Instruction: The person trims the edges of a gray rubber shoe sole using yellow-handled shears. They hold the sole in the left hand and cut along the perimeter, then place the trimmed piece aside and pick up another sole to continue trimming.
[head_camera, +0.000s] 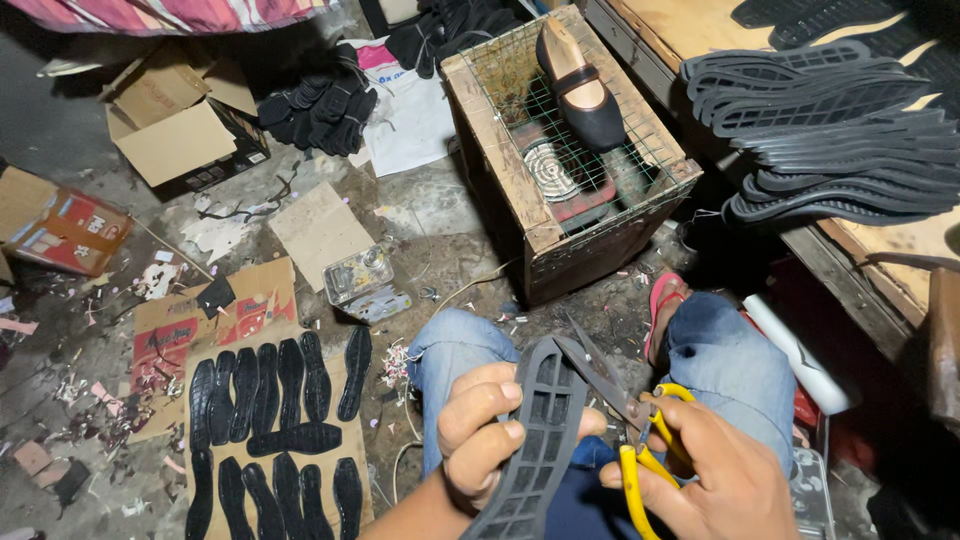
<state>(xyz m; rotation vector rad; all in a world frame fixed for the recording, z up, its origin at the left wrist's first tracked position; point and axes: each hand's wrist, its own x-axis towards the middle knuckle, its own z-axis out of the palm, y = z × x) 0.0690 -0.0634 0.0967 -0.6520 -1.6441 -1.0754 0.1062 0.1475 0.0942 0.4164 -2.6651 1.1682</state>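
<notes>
Soles (270, 385) on cardboard lie left of left hand (480, 425)

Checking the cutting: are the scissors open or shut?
Open: the scissors in the right hand show blades spread apart beside the sole.

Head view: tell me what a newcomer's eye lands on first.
At bottom centre the left hand grips a black ribbed sole while the right hand works yellow-handled scissors at its edge. Above, a black shoe lies on a wire-topped wooden box; rows of black soles lie on cardboard, lower left.
</notes>
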